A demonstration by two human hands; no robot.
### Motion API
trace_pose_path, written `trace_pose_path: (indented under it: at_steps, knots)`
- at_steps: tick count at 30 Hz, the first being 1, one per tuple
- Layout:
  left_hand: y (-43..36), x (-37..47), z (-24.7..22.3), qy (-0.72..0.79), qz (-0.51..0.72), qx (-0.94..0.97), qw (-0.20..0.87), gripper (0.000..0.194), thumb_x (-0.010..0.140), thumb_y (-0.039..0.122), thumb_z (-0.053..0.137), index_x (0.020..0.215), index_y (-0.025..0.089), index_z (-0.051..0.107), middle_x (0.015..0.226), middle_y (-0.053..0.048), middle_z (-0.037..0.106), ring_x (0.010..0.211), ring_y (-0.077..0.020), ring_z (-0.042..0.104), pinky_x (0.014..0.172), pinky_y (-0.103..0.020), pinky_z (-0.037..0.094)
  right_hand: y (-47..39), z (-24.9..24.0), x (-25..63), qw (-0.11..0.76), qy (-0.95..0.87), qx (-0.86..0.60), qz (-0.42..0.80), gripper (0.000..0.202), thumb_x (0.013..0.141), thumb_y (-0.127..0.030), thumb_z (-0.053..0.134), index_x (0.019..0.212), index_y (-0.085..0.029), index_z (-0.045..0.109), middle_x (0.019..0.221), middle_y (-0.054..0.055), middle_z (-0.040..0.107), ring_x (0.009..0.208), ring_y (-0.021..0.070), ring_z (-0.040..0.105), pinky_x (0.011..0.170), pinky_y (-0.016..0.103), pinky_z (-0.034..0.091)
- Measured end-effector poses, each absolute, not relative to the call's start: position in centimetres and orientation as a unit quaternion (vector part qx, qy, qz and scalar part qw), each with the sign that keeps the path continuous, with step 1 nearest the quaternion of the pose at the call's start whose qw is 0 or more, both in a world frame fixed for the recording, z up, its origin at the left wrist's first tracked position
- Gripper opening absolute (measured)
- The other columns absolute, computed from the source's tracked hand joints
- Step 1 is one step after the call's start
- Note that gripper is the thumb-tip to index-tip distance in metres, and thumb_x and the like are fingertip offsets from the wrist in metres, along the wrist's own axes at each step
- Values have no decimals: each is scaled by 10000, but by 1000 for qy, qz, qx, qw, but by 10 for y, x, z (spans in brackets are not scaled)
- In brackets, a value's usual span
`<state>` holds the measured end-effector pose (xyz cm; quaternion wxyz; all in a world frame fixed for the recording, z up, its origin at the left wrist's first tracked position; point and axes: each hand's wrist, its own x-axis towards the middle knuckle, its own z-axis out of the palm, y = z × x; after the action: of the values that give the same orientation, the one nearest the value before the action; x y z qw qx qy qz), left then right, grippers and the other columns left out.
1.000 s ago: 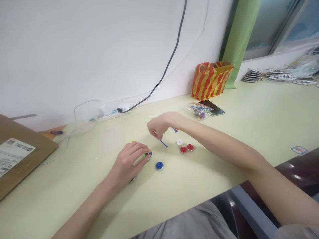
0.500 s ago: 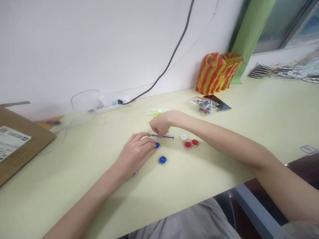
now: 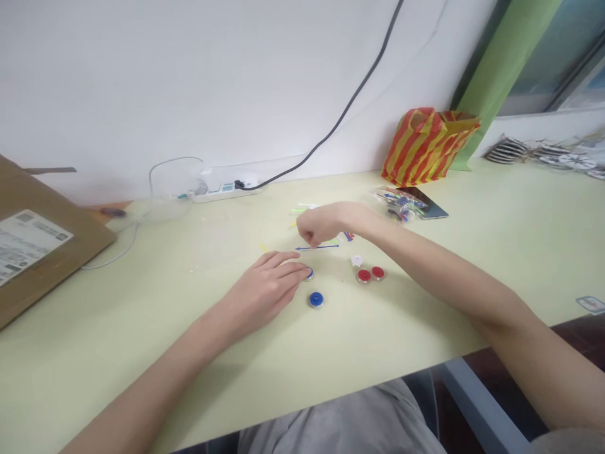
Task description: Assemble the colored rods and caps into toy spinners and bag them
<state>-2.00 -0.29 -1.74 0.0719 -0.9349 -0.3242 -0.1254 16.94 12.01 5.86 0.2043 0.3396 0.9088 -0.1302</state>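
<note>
My left hand (image 3: pixel 269 280) lies low over the table with its fingers stretched out. Its fingertips rest on a small blue-topped round disc (image 3: pixel 310 274), partly covering it. Just in front is another blue disc (image 3: pixel 316 299) with a clear base. My right hand (image 3: pixel 321 224) is bent down at the wrist, its fingers curled together; what they hold, if anything, is hidden. Below its fingertips lies a thin blue stick with arrow-shaped ends (image 3: pixel 326 247). Thin green strips (image 3: pixel 302 209) and small red and blue pieces (image 3: pixel 348 236) show around that hand.
Two red discs (image 3: pixel 363 276) and a white disc (image 3: pixel 357 260) sit right of the blue ones. Farther back are a clear bag of parts (image 3: pixel 399 205), a dark tablet (image 3: pixel 428 205) and a striped bag (image 3: pixel 428 148). A cardboard box (image 3: pixel 89 233) and power strip (image 3: pixel 227 191) stand left.
The view has shifted, moving the scene slightly right. My left fingers now cover more of the blue disc. My right fingers have curled in more, and small red and blue pieces show beside that hand.
</note>
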Motion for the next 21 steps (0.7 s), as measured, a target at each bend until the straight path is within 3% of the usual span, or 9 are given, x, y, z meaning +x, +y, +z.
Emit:
trace_pose_path:
  at_steps: [11,21]
  knots:
    - [-6,-17,-15,-338,-97,-933,77,369,988,104,450,1293,156,649,1363,-64,664,1328,-282,535,1103,-461,414,124,52,168,197,906,349,-135,53,791,-137,647,813,-147,695,800,55,687,568,134,572,528,270,422]
    - [-9,-11,-15,-353,-69,-933,16,386,934,76,432,1247,166,640,1361,-71,649,1283,-219,577,1129,-414,378,122,54,175,39,948,304,-89,182,842,-112,678,1005,-140,756,935,95,749,733,175,653,601,269,413]
